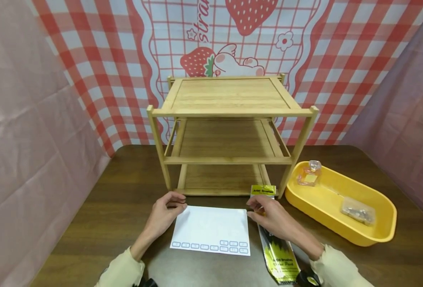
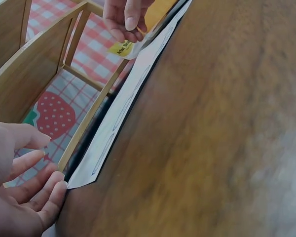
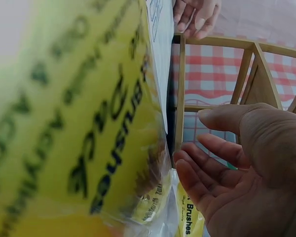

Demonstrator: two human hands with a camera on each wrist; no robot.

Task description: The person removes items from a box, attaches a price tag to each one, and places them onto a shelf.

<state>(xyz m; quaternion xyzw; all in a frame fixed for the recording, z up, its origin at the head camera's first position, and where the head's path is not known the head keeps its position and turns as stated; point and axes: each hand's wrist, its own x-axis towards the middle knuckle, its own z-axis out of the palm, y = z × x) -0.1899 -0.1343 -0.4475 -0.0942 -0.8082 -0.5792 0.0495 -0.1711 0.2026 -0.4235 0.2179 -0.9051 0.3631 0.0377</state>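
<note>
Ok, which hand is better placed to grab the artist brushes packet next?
Probably the right hand: in the head view it overlaps the brushes packet, while the left hand is across the white sheet, by its far left corner.

The table [image 1: 89, 223] carries a white sheet [image 1: 211, 227] between my left fingers [image 1: 175, 195] and right fingers [image 1: 259, 199], a brush packet [image 1: 281, 263] under the latter, a wooden rack [image 1: 229, 93] beyond both, a yellow basin [image 1: 326, 203] rightward.

right grip [image 1: 277, 220] is covering part of brush packet [image 1: 280, 261]; labels [image 1: 214, 248] on white card [image 1: 211, 225] are showing too small to read; head view's top edge is cropping big strawberry [image 1: 249, 14].
</note>
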